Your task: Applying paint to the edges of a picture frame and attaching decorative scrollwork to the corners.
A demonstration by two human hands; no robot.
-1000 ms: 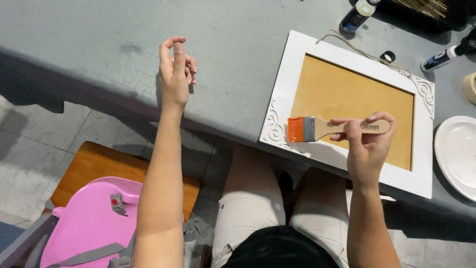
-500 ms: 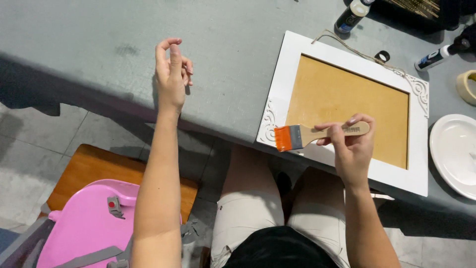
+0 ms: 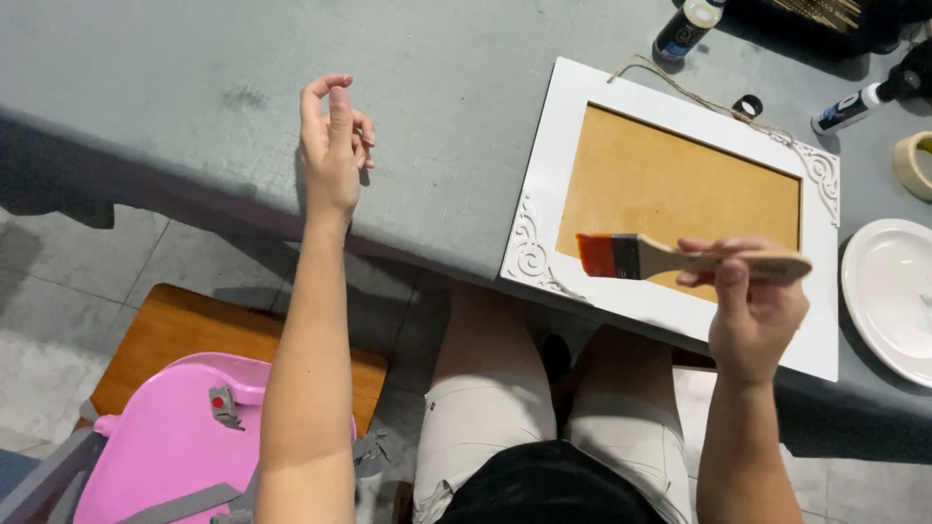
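Observation:
A white picture frame [image 3: 563, 136] with carved corners and a brown board in the middle lies flat on the grey table [image 3: 194, 87]. My right hand [image 3: 752, 306] grips the wooden handle of a flat paintbrush [image 3: 670, 258] with orange bristles. The bristles point left and hover over the frame's lower left part. My left hand [image 3: 335, 150] is raised above the table's near edge, well left of the frame, with its fingers loosely curled and nothing in it.
A white plate [image 3: 888, 296] sits right of the frame. A tape roll [image 3: 915, 163], two paint bottles [image 3: 684, 27] [image 3: 859, 105] and twine lie at the back right. Below the table are my knees, a wooden stool [image 3: 184, 335] and a pink bag [image 3: 170, 442].
My right hand has carried the brush rightwards, from over the frame's left border to above the lower left of the board. My left hand has stayed raised in about the same place.

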